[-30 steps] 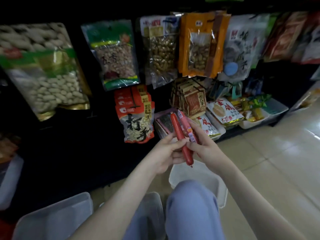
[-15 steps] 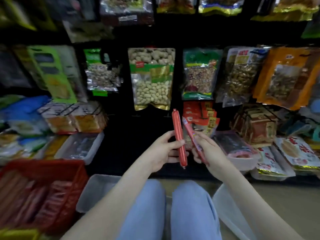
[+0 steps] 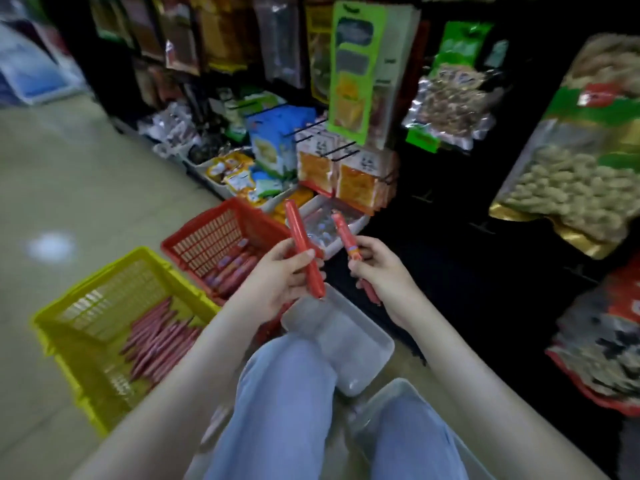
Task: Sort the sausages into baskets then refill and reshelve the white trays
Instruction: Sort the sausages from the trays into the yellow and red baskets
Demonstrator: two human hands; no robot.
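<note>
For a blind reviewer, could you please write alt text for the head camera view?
The left hand grips a thick red sausage, the right hand a thinner sausage, beside a red basket and a yellow basket that both hold sausages.

floor (image 3: 86, 174): pale tiles, left of the shelf | peanut bag (image 3: 575, 174): large, hanging at far right, gold lower edge | green card (image 3: 353, 71): hanging upright, upper middle | orange packets (image 3: 346, 178): on black hooks below the green card | blue packs (image 3: 273, 143): just left of the orange packets | silver nut bag (image 3: 450, 102): between green card and peanut bag
</note>
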